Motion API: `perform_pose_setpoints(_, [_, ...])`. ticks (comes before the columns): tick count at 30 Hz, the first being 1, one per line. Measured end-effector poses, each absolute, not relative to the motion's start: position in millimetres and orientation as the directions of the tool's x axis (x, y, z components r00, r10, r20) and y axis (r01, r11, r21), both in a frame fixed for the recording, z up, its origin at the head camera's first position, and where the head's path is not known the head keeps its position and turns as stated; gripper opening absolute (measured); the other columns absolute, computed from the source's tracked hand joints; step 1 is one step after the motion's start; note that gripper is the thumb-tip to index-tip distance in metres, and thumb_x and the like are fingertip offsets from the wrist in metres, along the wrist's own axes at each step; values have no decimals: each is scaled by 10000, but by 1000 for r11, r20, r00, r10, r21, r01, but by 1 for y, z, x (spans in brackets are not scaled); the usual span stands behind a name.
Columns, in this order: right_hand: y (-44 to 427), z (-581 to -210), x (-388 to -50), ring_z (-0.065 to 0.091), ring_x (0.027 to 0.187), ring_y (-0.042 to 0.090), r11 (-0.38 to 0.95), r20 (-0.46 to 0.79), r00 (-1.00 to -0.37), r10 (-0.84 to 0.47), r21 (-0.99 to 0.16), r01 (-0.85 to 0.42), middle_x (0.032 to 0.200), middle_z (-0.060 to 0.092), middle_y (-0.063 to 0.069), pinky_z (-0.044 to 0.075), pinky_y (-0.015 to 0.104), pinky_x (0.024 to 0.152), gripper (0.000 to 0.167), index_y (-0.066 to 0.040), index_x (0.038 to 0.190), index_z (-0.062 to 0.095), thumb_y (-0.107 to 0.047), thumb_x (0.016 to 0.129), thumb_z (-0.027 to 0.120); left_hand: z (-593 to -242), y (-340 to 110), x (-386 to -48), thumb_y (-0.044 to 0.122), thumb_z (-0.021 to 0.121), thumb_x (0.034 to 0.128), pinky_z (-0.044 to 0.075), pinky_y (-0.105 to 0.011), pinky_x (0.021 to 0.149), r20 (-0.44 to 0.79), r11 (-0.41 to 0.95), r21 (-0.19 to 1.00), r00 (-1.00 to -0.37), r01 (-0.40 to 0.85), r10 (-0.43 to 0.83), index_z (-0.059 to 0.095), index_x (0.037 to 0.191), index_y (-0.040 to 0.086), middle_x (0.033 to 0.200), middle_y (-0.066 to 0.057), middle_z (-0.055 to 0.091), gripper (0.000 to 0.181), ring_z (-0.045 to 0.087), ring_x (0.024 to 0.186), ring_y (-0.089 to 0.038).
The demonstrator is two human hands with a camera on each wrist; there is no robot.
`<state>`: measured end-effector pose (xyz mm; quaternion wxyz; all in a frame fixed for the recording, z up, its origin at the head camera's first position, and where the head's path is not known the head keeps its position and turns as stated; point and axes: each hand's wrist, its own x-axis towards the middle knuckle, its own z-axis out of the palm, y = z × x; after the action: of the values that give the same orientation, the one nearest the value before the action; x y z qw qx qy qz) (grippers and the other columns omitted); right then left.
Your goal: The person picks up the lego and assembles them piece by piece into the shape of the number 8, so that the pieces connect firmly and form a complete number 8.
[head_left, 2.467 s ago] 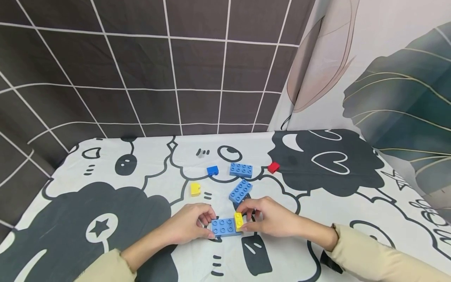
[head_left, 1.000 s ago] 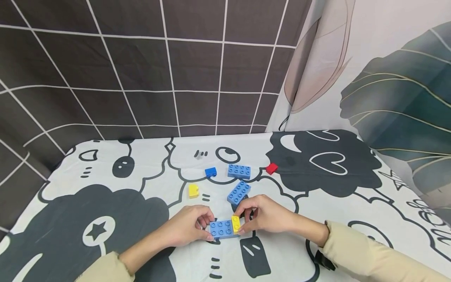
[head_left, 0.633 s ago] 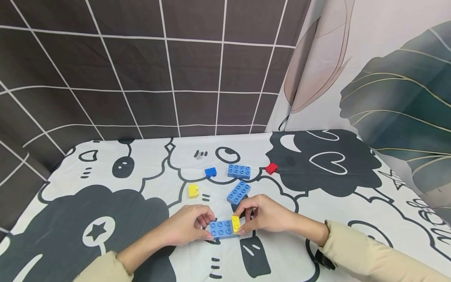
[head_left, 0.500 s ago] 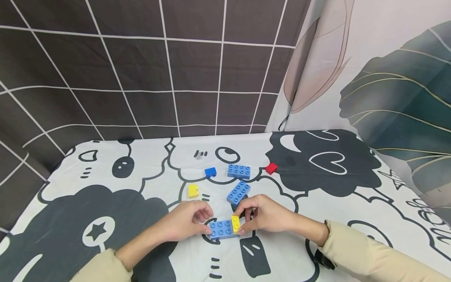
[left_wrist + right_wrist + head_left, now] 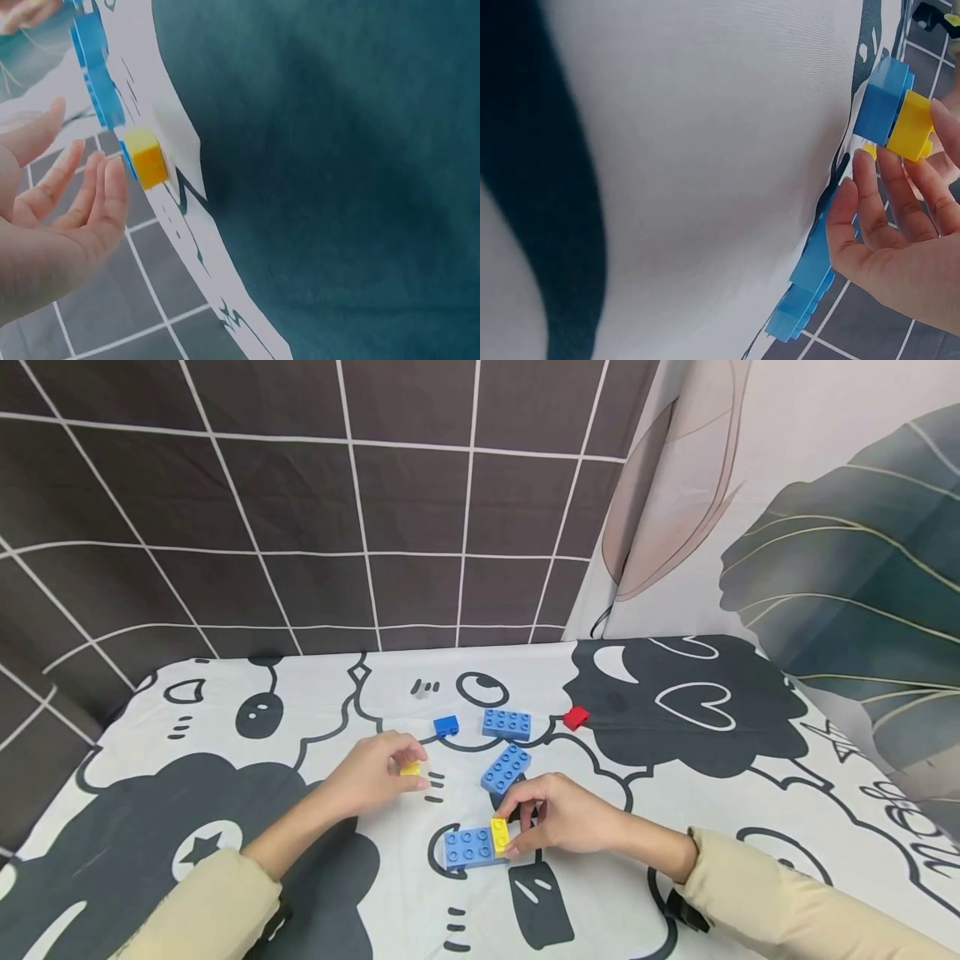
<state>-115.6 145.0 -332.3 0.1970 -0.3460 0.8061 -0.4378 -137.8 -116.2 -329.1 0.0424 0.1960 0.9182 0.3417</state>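
Observation:
My left hand point(image 5: 371, 777) reaches over a small yellow brick point(image 5: 409, 769), which shows partly between thumb and fingers. In the left wrist view the fingers of that hand point(image 5: 67, 236) are spread, just beside the yellow brick point(image 5: 147, 159). My right hand point(image 5: 570, 817) pinches another yellow brick point(image 5: 499, 837) that sits on the right end of a light blue brick point(image 5: 468, 848). From the right wrist, my hand point(image 5: 904, 262) has thumb and fingertips against that yellow brick point(image 5: 911, 129), attached to the blue one point(image 5: 881, 101).
Two light blue bricks point(image 5: 507, 723) point(image 5: 506, 768) lie beyond my right hand. A small dark blue brick point(image 5: 446, 726) is to their left, and a red brick point(image 5: 576, 718) to their right. The patterned cloth point(image 5: 405, 893) ends at a dark gridded curtain point(image 5: 420, 502).
My left hand has left the light blue brick's left end and moved away from me and leftward, to the loose yellow brick. The right hand keeps its pinch in place.

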Motion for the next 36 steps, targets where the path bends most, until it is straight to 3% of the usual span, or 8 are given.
perform_pose_setpoints(7, [145,-333,-116,564,653,80,377,-15,-686,-728,-844,-382,799,640,20,461,229,567,237,-71,905,680,-86,693,784,-330,-121,-148,129,753,737,454,-352,705,13,734,619,-938,280,347,632,961,36,857,-52,568,271,525,806,-206])
perform_pose_setpoints(17, [145,-334,-116,562,648,79,373,-14,-686,-728,-847,-378,796,639,26,456,224,567,241,-73,909,678,-102,696,786,-335,-120,-153,102,748,734,396,-288,598,-44,764,603,-946,230,320,629,964,19,759,-45,506,272,460,712,-173])
perform_pose_setpoints(36, [145,-334,-116,553,635,76,351,-5,-683,-731,-860,-370,797,636,47,461,216,543,233,-59,895,674,-92,693,786,-335,-116,-154,104,746,739,397,-292,605,-47,792,569,-953,222,300,615,917,35,700,-18,495,232,465,680,-171])
